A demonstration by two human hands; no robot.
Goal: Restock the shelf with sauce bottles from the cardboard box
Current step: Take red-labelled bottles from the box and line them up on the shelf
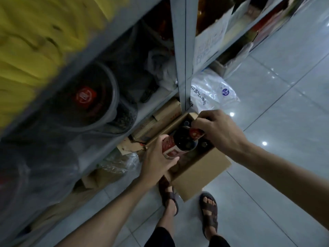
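Blurred yellow packs [26,41] far left, above a grey shelf [99,56] crammed with plastic-wrapped tubs [85,97]. At centre, left hand [156,157] wrapped round a dark, red-labelled sauce bottle [178,145], over the open cardboard box [201,173] on the floor. Right hand [215,129] curled onto a red-labelled part; same bottle or another, unclear. Shelf post [179,50] and white plastic bag [211,91] just behind the box; sandalled feet [209,209] at its near side.

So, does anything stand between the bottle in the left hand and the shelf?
Nothing visible blocks the way from the bottle in the left hand to the shelf. But the nearest level is filled by large buckets, and a free spot is not in view.
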